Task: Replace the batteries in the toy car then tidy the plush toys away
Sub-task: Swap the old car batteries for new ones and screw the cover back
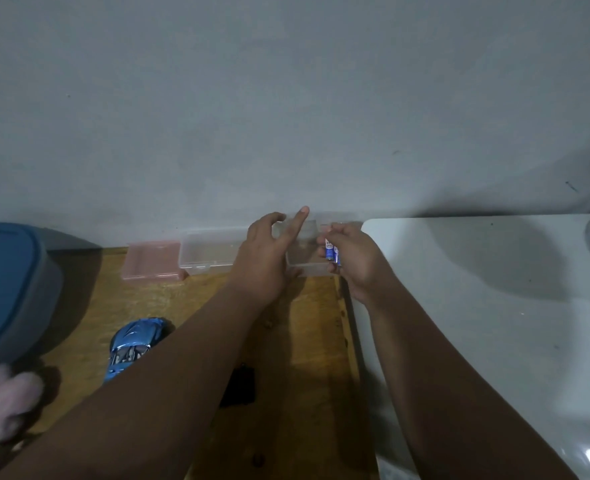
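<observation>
Holding Batteries at the Back of the Table

Pinching two blue batteries [332, 253] between curled fingers and thumb, the right hand [355, 263] is hovering by the small clear box [304, 263] against the wall. The left hand [265, 258] is lying over that box with fingers spread wide and the index finger pointing straight up; whether it is actually gripping the box, I cannot tell. The blue toy car [132, 344] is sitting on the wooden table [307, 341] near the left forearm, with a black object [239, 386] just beside it. A pink plush toy [2, 407] is showing blurred at the near left, below a blue-lidded bin [6, 289]. A pink box [151, 261] and a long clear box [210, 254] are sitting side by side at the wall.
</observation>
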